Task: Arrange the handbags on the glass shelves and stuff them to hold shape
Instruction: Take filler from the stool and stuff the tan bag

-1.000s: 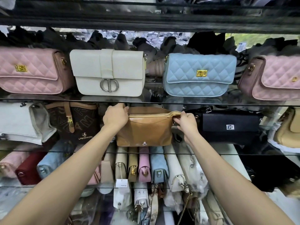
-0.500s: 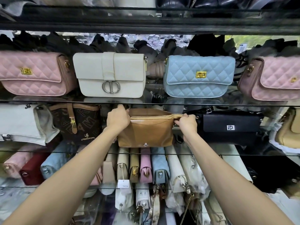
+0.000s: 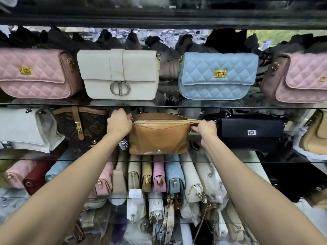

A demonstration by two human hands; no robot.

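Glass shelves (image 3: 230, 107) stacked full of bags ahead. Tan handbag (image 3: 159, 137) sits between your hands, long axis left-right, zip up. Your left hand (image 3: 119, 123) grips left top corner; right hand (image 3: 206, 129) pinches right zip end. Both equally near.

Two bare forearms, no sleeves visible up to the frame edge. Left hand (image 3: 118, 125) and right hand (image 3: 206, 130) bare: no gloves, rings, watch or bracelets seen.

Bright, even light from the front; soft glare on the glass shelves (image 3: 230, 107); top of frame dark and smeared; wide-angle bowing at edges; bottom corners blurred.
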